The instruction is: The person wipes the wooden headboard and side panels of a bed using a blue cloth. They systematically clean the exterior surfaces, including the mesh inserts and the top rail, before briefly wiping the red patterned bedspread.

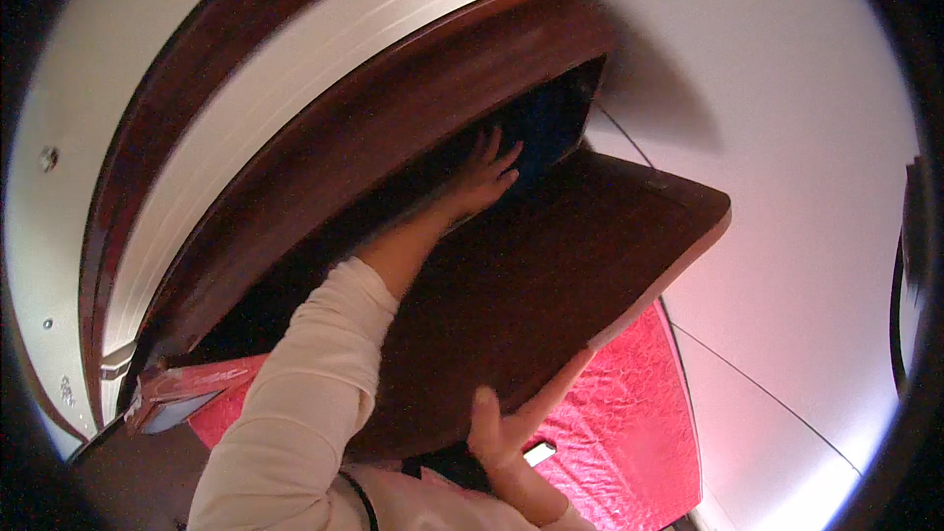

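A large dark wooden panel (pixel 531 295) with rounded corners stands out from a dark wooden bed headboard or cabinet (pixel 413 74). Behind it is a long, dark compartment (pixel 564 114). My left hand (pixel 483 173) reaches in at its opening, fingers spread; I see nothing held in them. At the panel's near edge is my right hand (pixel 509 431), its thumb over the upper face and its fingers stretched along and partly under the edge. The compartment's inside is too dark to make out.
Below the panel lies a red cloth-covered surface (pixel 634 413), likely a bed, with a phone-like device (pixel 540 453) on it. A reddish, box-like edge (pixel 199 376) juts out at lower left. A pale wall (pixel 774 236) rises at right, with a dark object (pixel 918 228) at the rim.
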`<state>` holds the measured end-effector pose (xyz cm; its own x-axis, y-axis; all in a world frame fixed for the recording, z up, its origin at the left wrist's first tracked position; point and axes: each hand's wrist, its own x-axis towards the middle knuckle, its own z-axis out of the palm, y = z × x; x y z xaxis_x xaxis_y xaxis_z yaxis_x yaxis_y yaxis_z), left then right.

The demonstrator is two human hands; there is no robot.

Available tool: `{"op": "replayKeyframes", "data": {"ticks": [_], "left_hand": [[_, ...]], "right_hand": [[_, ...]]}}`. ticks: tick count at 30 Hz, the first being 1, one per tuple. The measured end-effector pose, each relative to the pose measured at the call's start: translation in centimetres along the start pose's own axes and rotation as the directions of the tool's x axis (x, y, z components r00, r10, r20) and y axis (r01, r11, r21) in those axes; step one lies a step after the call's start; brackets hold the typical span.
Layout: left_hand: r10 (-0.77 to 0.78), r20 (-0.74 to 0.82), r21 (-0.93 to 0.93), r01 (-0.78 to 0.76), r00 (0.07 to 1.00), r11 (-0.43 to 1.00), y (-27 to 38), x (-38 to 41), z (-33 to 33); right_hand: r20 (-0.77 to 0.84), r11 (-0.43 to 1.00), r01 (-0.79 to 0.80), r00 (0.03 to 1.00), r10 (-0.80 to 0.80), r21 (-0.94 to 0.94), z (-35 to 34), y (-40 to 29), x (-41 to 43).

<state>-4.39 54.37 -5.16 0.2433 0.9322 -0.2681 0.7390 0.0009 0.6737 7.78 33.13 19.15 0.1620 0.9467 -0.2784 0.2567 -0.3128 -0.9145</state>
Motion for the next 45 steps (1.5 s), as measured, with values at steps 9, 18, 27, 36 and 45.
{"op": "replayKeyframes", "data": {"ticks": [9, 18, 27, 36, 45], "left_hand": [[-0.003, -0.062, 0.028, 0.005, 0.998, 1.000, -0.3, 3.9, 6.8], [0.070, 0.091, -0.562, -0.007, 0.993, 0.827, 8.1, 11.2, 3.1], [0.161, 0.077, -0.551, -0.093, 0.984, 0.830, 13.9, 4.6, -0.7], [0.213, 0.036, -0.535, -0.161, 0.976, 0.830, 15.2, -6.1, -5.1], [0.737, -0.415, 0.477, -0.562, 0.534, 0.676, 21.5, 5.1, -19.2]], "right_hand": [[0.121, 0.977, -0.194, 0.976, 0.183, 0.087, -0.4, -2.4, 0.1], [0.177, 0.945, -0.086, 0.984, 0.030, 0.316, -0.3, 1.5, -1.8], [0.007, 0.994, 0.103, 0.995, -0.103, 0.038, 0.5, 2.2, -1.3], [-0.014, 0.984, 0.167, 0.986, -0.168, -0.061, 0.5, 1.1, -0.4], [-0.047, 0.987, 0.155, 0.986, -0.157, -0.039, 0.7, -0.2, -0.1]]}}
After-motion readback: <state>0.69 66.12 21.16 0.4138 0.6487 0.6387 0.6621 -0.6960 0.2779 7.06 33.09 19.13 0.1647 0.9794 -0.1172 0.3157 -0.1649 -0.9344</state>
